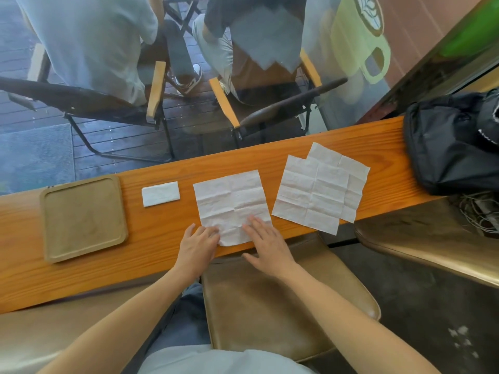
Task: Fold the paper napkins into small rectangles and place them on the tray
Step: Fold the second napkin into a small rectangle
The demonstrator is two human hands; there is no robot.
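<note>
One folded napkin [161, 194] beside bare tray [83, 218].

On the desk [270, 157]: tray [83, 217] at nine o'clock, folded napkin [160, 193] beside it, open napkin [231, 203] centre, two overlapping napkins [316, 190] at three o'clock.

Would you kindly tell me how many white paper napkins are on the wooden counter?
4: one folded white rectangle beside the brown tray, one unfolded napkin under both hands, and two overlapping unfolded napkins, front and rear, at right. More could hide underneath.
</note>
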